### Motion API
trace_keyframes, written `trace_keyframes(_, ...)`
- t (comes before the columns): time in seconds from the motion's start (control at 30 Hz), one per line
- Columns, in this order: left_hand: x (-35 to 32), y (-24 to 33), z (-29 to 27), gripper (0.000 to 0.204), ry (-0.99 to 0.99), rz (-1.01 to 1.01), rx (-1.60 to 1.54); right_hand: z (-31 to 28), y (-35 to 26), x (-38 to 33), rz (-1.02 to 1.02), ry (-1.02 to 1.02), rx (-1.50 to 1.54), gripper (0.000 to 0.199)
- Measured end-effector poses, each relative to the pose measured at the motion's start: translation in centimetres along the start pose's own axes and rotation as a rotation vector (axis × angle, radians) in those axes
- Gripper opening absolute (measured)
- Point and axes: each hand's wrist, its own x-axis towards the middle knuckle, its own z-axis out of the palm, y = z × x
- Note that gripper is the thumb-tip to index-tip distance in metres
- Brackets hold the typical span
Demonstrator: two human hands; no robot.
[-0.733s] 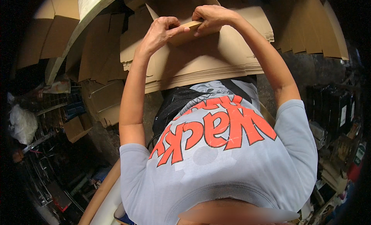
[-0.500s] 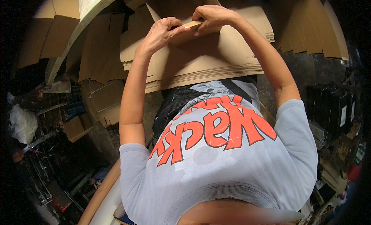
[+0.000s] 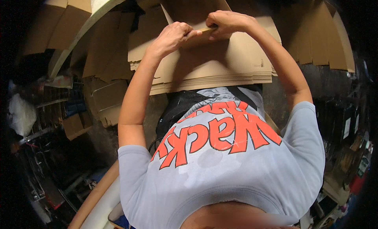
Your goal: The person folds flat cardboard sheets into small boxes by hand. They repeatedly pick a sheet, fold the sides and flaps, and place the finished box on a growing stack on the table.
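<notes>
Brown cardboard forms the box (image 3: 193, 10), which lies at the far end of the person's reach, over a stack of flat sheets (image 3: 249, 51). Its near edge runs left to right between the two hands, the right end slightly farther away. Neither hand is clearly nearer; both are at the edge.

The left hand (image 3: 175, 36) is closed, fingers curled over the edge and thumb pointing right along it. The right hand (image 3: 228, 22) is bent inward, its fingers and thumb pinching the same edge. A short length shows between them. Whether the box's underside rests fully on the stack cannot be confirmed.

More folded cardboard (image 3: 315, 36) stands to the right.
</notes>
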Motion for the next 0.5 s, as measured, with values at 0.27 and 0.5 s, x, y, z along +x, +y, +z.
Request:
trace_keyframes(0.27,1.3,-0.4,-1.1,0.063,-0.157,0.018,-0.044,-2.1,2.3,-0.5,-0.038,-0.052,-0.149,0.020)
trace_keyframes(0.5,8.5,-3.2,0.6,0.052,-0.409,0.097,-0.312,-2.7,4.4,1.3,-0.115,-0.166,0.066,0.023)
